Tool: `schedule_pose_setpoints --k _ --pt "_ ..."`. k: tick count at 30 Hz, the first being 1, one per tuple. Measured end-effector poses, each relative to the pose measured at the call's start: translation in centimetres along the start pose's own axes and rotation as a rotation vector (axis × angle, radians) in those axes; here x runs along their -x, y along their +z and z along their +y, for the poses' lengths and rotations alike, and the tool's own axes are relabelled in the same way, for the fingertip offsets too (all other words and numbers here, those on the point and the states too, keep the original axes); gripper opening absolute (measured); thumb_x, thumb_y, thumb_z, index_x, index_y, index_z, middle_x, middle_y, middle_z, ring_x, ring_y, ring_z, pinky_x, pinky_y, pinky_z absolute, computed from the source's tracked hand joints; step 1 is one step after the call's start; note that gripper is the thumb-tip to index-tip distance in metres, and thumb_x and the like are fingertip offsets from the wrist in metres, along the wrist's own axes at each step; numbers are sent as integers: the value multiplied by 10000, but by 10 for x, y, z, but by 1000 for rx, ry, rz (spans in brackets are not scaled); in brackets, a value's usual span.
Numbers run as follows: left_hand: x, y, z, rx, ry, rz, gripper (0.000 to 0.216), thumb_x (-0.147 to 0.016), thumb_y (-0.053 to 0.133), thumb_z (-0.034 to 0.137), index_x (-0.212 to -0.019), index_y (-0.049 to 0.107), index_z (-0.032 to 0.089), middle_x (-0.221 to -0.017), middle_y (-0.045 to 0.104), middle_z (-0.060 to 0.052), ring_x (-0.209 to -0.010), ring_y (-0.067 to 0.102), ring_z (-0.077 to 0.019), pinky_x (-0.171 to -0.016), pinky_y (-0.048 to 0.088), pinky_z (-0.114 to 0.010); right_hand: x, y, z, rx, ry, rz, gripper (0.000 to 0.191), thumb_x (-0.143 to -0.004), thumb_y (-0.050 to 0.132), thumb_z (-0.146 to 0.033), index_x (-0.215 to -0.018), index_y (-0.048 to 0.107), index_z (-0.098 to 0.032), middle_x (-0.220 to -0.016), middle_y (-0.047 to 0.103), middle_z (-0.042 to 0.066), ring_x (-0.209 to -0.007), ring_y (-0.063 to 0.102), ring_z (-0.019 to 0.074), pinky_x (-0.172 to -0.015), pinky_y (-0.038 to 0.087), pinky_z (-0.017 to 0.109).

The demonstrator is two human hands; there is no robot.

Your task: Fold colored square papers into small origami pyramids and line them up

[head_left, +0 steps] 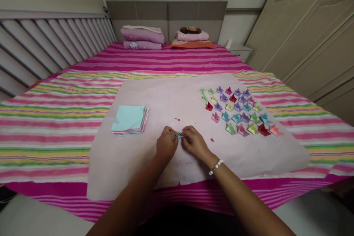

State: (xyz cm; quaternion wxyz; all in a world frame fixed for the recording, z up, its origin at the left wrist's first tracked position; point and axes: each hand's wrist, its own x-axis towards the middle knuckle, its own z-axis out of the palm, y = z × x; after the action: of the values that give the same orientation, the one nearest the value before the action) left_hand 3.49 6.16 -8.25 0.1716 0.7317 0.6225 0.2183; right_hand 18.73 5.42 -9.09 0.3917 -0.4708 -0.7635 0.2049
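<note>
Between my two hands is a small blue folded paper piece (179, 136), pinched from both sides just above a large pale sheet (155, 94). My left hand (167, 143) grips its left end with fingers closed. On the other side my right hand (195, 142), with a white bead bracelet (216, 167) at the wrist, pinches its right end. Its exact folds are too small to make out. Rows of small folded paper figures (245, 118) in many colours stand on the sheet to the right. A stack of square coloured paper (129, 118), light blue on top, lies to the left.
Small red scraps (212, 140) lie near my hands. The sheet rests on a striped bed cover (55, 129). Folded bedding (142, 37) and pillows (193, 36) sit by the headboard (193, 11). A bed rail (55, 44) runs along the left, a wardrobe (309, 29) along the right.
</note>
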Motion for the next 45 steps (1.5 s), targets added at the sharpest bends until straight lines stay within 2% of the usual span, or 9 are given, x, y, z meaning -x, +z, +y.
schedule_pose_setpoints --k 4,11,23,30,35,45 --pt "-1 -2 4 -26 -8 -19 162 -852 552 215 -925 697 219 -1056 583 -38 -905 601 -161 -733 448 -258 0 -2 2 70 2 -40 273 -741 505 22 -897 616 -172 -944 579 76 -862 561 198 -769 476 321" --pt "-7 -4 10 -72 -66 -62 154 -855 570 264 -902 709 215 -1024 613 -39 -889 610 -174 -700 435 -266 -4 3 3 90 3 -74 250 -746 508 45 -823 613 -168 -837 598 59 -823 554 198 -768 459 321" --pt "-11 -2 8 -66 -129 -78 182 -842 582 302 -955 700 222 -1052 629 -44 -927 613 -193 -709 431 -272 -8 2 1 84 -6 -96 257 -749 510 45 -832 624 -170 -860 601 55 -823 562 189 -761 461 313" --pt "-9 -3 9 -57 -100 -88 181 -880 527 259 -940 693 217 -1038 642 -36 -941 616 -174 -738 428 -257 -9 3 1 77 -11 -89 265 -747 506 49 -836 628 -169 -866 595 56 -821 560 188 -759 462 313" --pt "-12 -2 9 -70 -123 -96 142 -859 561 261 -847 691 206 -1001 652 -38 -886 624 -175 -710 426 -263 -9 3 0 79 -9 -89 267 -754 505 49 -845 629 -170 -883 598 58 -825 564 184 -759 466 310" --pt "-14 -4 6 -23 -106 -86 136 -815 609 272 -900 695 209 -1049 613 -44 -873 625 -176 -711 454 -264 -11 1 0 132 -10 -121 255 -749 534 52 -831 638 -166 -856 603 53 -830 565 188 -766 459 304"
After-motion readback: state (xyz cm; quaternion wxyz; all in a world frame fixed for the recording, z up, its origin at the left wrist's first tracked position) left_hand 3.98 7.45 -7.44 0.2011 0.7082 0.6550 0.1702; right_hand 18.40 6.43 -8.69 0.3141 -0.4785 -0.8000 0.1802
